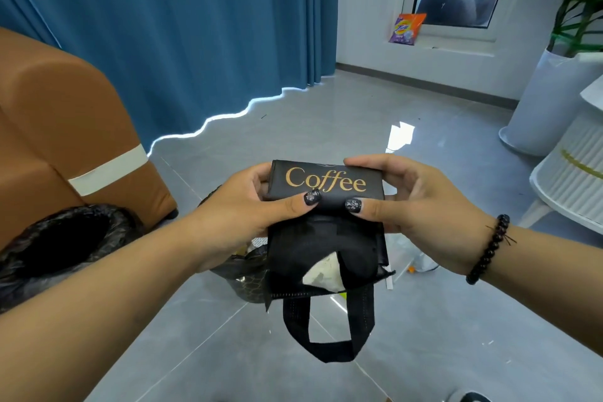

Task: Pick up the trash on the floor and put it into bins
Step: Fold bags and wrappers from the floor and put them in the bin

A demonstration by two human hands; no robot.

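Held the black coffee bag (326, 186) crosswise in 2 pinching hands, left hand (248, 206) and right hand (411, 196), handles dangling near, with the lined bin (55, 248) lower left, nearer the left hand.

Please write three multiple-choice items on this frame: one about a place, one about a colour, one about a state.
1. Where is the black-lined bin?
A. below the left forearm, beside the orange sofa
B. on the window sill
C. behind the curtain

2. What colour is the word "Coffee" on the black bag?
A. white
B. gold
C. red

3. How is the bag held?
A. left hand only
B. lying on the floor
C. both hands, with the right hand too, handles hanging

Answers: 1 A, the bin sits at the sofa's foot; 2 B, the lettering is gold; 3 C, both thumbs press its folded top.
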